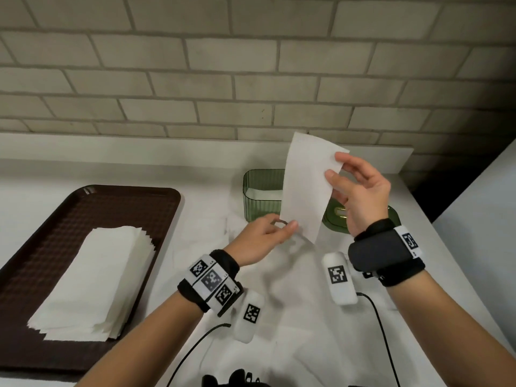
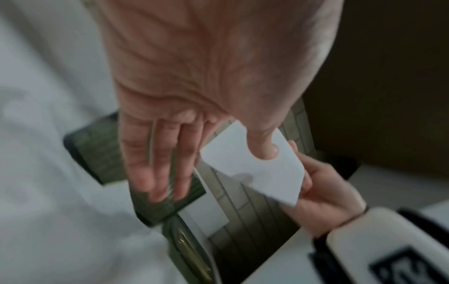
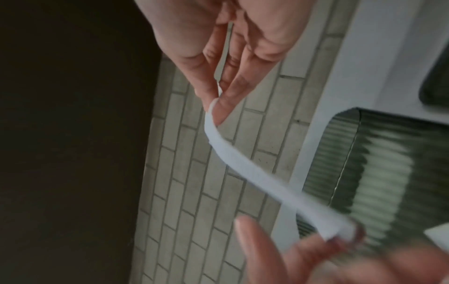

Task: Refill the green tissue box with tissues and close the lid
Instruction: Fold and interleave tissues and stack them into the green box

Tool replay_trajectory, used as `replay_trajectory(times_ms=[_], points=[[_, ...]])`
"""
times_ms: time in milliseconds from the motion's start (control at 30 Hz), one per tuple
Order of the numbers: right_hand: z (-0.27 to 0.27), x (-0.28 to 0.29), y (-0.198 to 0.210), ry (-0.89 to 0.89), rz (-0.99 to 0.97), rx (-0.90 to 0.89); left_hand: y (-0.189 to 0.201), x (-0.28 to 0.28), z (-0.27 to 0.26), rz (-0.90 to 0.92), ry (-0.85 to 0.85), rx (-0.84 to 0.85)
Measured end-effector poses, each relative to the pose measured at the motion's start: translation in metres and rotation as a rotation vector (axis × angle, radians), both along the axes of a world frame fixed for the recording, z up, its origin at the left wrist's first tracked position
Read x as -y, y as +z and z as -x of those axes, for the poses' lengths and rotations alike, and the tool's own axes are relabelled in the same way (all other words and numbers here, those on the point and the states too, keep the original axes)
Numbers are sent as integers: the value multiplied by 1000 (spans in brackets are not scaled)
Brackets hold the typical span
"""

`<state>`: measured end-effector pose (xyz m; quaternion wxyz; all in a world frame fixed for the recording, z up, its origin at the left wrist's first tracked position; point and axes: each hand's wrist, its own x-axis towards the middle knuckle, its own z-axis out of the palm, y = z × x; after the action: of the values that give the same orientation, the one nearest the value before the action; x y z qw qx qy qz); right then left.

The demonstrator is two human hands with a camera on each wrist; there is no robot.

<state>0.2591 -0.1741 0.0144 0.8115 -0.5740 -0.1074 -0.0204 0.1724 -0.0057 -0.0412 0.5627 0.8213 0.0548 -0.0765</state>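
Note:
A single white tissue (image 1: 307,188) hangs in the air above the counter, in front of the green ribbed tissue box (image 1: 261,201). The box stands open with white tissues inside. My left hand (image 1: 287,225) pinches the sheet's lower edge between thumb and forefinger. My right hand (image 1: 335,166) pinches its upper right edge. The green lid (image 1: 333,216) lies on the counter right of the box, mostly hidden behind the sheet and my right hand. In the left wrist view my thumb presses on the tissue (image 2: 252,163). The right wrist view shows the tissue (image 3: 255,173) edge-on beside the box (image 3: 376,163).
A brown tray (image 1: 28,275) on the left carries a stack of white tissues (image 1: 95,283). A brick wall (image 1: 251,65) rises behind the white counter (image 1: 209,191). The counter ends at the right, close to the lid. Black cables (image 1: 382,331) run along the near counter.

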Motion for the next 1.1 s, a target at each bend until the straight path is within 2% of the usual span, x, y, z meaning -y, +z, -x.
replay_trajectory(times_ms=[67,133,200,267,333,400,533,633,733,833,967,1100], points=[[-4,1,1,20,-23,-45,10,2,-9,283,72,18],[-9,1,2,37,-3,-48,23,-5,-18,475,141,64],[-17,2,2,50,38,-41,36,-14,-29,520,187,104],[-27,3,3,72,124,-34,48,-25,-39,489,212,166],[-38,5,7,104,230,-23,59,-38,-51,397,216,263],[-51,3,11,117,319,-9,67,-56,-65,228,225,333],[-88,-8,-6,67,596,99,65,-88,-95,-172,224,339],[-107,-17,-25,30,983,255,57,-96,-113,-411,177,289],[-104,-25,-36,39,1412,425,47,-96,-128,-614,60,204],[-97,-34,-48,83,1670,469,34,-88,-140,-800,-56,103],[-91,-36,-60,159,1862,514,21,-78,-149,-986,-158,31],[-92,-35,-57,114,1877,586,18,-73,-149,-1081,-222,13]])
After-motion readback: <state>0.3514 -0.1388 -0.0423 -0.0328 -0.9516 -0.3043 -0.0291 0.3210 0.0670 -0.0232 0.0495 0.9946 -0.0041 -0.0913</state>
